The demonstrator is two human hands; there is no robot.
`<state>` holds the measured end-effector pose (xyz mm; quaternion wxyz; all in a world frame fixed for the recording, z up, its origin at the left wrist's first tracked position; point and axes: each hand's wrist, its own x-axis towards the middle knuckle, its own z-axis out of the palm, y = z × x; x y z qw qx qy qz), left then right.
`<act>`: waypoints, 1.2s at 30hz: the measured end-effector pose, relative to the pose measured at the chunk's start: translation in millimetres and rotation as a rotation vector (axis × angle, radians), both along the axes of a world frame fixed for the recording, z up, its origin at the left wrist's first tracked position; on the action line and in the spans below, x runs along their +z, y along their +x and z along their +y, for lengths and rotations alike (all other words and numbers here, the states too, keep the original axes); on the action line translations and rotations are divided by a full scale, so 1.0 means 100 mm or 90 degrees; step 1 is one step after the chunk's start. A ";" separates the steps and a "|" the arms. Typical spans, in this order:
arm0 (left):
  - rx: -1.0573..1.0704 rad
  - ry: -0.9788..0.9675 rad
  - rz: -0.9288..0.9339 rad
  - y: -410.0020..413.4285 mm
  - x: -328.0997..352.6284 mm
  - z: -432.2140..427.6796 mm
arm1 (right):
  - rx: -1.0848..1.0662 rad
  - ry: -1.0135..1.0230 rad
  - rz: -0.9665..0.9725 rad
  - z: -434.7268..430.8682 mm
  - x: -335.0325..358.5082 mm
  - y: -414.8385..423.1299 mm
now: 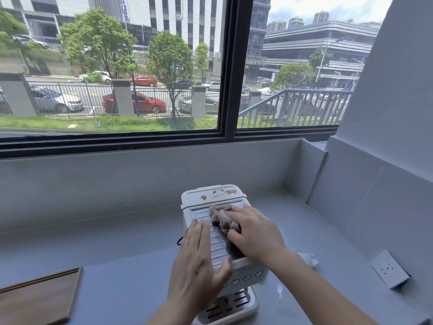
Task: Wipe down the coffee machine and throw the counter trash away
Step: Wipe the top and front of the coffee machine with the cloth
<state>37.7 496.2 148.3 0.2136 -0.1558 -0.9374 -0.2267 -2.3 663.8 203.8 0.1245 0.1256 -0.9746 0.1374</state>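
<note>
So the coffee machine (216,242) sits on the counter (117,242) toward its right end, front panel facing the person, and its ribbed top runs lengthwise from the front edge back toward the window. Left hand (199,261) lies flat on the top's left side, fingers straight and together, thumb hooked over the front edge; looks like it's just steadying the thing. Right hand (255,233) has the cloth (222,219) bunched under its fingers and against the thumb, pressed down on the right half of the top. Here's the bit that matters: the brown stains (218,194) are on the rear lid, just past the cloth, straight beyond the right fingertips toward the back edge. So I'd guess the next stroke is a push straight back along the machine's long axis, and the right hand is clearly the closer one. The trash (308,258), a crumpled white wad, sits on the counter right of the machine, just beside the right forearm, not picked up yet.
</note>
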 end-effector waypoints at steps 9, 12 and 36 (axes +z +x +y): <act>-0.005 -0.016 -0.014 0.01 0.00 -0.01 | -0.050 -0.025 -0.047 0.30 0.03 -0.16; -0.014 -0.026 -0.017 0.00 0.01 -0.02 | -0.006 -0.015 -0.030 0.07 -0.07 -0.15; 0.038 -0.141 -0.118 -0.13 0.23 0.11 | -0.029 -0.058 0.015 0.31 -0.17 -0.05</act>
